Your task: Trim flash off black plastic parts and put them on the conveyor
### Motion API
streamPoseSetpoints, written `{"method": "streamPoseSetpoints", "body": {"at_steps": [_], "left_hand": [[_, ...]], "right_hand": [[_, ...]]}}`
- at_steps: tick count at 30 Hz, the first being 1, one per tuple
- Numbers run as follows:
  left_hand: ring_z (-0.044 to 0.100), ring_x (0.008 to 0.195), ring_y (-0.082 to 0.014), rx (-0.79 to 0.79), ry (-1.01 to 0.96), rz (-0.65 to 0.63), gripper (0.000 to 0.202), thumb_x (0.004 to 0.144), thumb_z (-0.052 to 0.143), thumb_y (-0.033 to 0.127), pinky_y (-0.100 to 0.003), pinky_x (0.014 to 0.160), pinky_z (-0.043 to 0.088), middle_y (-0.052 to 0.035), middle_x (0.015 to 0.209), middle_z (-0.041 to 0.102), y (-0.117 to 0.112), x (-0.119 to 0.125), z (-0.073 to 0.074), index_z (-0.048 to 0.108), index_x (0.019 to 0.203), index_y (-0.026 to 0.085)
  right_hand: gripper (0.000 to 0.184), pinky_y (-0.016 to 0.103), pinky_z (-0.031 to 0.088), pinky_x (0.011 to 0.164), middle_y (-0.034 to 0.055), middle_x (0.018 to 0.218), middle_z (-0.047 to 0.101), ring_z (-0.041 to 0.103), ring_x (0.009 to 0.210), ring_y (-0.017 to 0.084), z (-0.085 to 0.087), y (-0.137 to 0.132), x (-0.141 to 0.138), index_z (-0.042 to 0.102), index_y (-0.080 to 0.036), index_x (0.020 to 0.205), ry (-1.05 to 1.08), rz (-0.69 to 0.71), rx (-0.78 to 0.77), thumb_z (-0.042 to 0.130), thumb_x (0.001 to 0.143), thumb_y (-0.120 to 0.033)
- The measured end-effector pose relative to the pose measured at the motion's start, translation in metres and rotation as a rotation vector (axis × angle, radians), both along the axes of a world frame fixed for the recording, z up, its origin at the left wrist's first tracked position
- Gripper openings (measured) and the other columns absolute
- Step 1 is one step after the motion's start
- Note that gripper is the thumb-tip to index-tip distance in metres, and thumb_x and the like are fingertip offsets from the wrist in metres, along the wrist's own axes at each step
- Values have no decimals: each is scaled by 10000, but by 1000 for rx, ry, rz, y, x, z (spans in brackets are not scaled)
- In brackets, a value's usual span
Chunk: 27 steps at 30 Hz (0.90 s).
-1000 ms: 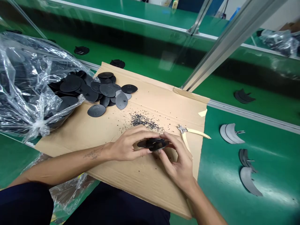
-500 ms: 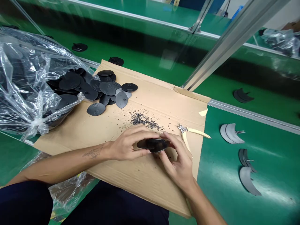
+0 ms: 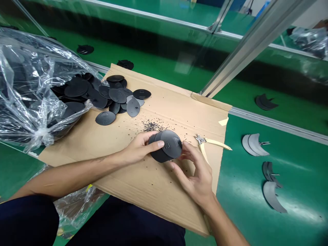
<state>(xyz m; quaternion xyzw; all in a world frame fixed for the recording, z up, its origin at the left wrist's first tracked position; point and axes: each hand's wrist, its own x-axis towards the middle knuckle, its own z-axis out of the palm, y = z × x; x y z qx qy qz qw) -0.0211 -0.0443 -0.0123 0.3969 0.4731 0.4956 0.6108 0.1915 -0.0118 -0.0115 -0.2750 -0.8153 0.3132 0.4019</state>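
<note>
Over the cardboard sheet (image 3: 133,191), my left hand (image 3: 142,146) pinches a small stack of black oval plastic discs (image 3: 172,145), its thumb on top and its fingers underneath. The upper disc shows raised marks on its face. At the stack's right edge is my right hand (image 3: 196,171), thumb and fingers apart; it looks close to the discs, without a grip on them. Diagonal cutters (image 3: 205,140) with pale yellow handles lie just beyond my right hand. Small black plastic trimmings (image 3: 151,125) are scattered behind the stack.
At the left, a clear plastic bag (image 3: 33,89) spills a pile of black discs (image 3: 116,95) onto the cardboard. Grey curved pieces (image 3: 253,145) stand on the green surface (image 3: 246,191) at the right. A metal post (image 3: 241,58) rises behind the cardboard's far edge.
The held discs have turned from nearly edge-on to face up, their surfaces now showing. My left thumb has moved on top, and my right fingers have drawn back from the stack.
</note>
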Motion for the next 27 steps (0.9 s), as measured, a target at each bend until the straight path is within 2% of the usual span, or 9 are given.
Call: {"method": "streamPoseSetpoints", "body": {"at_steps": [7,12,21,27], "left_hand": [[688,957,-198,-109,-208,-3,411,807,777,414,-309,905,529,-99,1022,760,4,1,0,740,1097,124],[683,991,-205,-105,-230,-7,423,799,785,422,-312,918,523,-103,1042,754,5,0,1,733,1093,121],[684,921,-191,-146,-258,-19,367,786,778,362,-314,869,533,-100,973,758,5,0,0,741,1050,109],[673,975,-211,-171,-231,2,384,777,780,348,-325,883,523,-97,1040,747,3,1,-2,723,1082,121]], "right_hand": [[606,335,612,681,76,1130,631,628,910,203,2,0,-1,449,-271,1483,-15,20,-17,681,929,-186],[585,347,613,694,83,1111,627,623,900,206,5,-2,-1,472,-254,1462,-33,4,-32,690,923,-188],[562,363,628,692,93,1126,638,642,908,213,7,-5,-2,480,-249,1455,-34,5,-54,676,932,-188],[565,352,643,741,85,1173,664,670,930,191,10,-6,-1,511,-253,1447,-8,23,-7,661,928,-87]]}}
